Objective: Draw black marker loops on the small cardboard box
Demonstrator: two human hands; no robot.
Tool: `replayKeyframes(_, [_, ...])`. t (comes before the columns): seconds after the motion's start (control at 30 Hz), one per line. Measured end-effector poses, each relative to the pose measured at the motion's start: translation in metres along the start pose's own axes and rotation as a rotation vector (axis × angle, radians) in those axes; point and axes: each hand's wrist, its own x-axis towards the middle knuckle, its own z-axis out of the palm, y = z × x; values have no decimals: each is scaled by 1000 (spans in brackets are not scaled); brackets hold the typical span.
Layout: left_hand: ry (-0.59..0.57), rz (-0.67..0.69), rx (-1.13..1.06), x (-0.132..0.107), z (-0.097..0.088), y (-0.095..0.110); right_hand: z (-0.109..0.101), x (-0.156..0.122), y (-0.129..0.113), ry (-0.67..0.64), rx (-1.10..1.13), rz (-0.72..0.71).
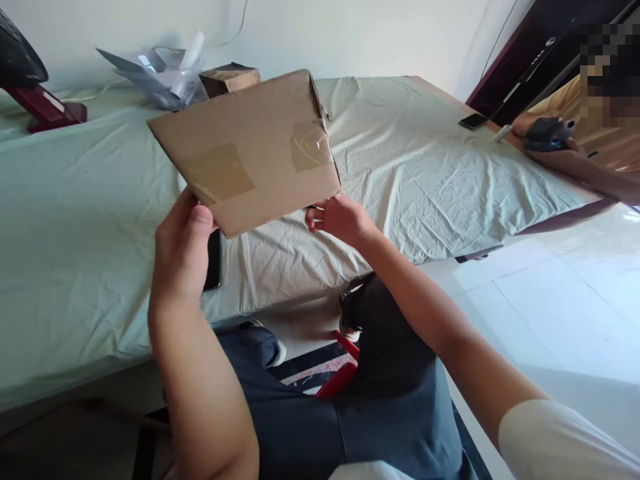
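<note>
I hold a flat brown cardboard box point(250, 150) up above the table, its broad face toward me with two patches of clear tape on it. My left hand point(183, 250) grips its lower left corner, thumb on the front face. My right hand point(337, 220) pinches its lower right edge from below. A dark phone point(214, 261) lies on the cloth just behind my left hand, partly hidden.
A pale green cloth covers the table point(425, 153). At the back lie a small brown box point(230, 78) and crumpled plastic wrapping point(160, 73); a dark red stand point(45, 107) is far left. Another person's hand holds a dark object point(547, 133) at right, near a phone point(473, 121).
</note>
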Motion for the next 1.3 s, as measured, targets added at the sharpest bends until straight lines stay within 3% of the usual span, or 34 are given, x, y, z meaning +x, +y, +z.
replayKeyframes(0.23, [66,-71,20,-2,-9,3,-9,4,8,-117,-5,-21])
replayKeyframes(0.43, [127,-111,38,-5,-14,4,-4,3,8,-165,-48,10])
replayKeyframes(0.6, [166,-155,9,-6,-15,4,0,0,5,-132,-41,25])
replayKeyframes(0.77, [188,-35,33,-6,-16,1,2,0,1,-63,-51,31])
replayKeyframes(1.07, [55,-16,134,-8,-18,-3,-9,9,11,-15,-44,-99])
replayKeyframes(1.3, [93,-248,169,-7,-9,-6,-12,9,17,38,-168,-203])
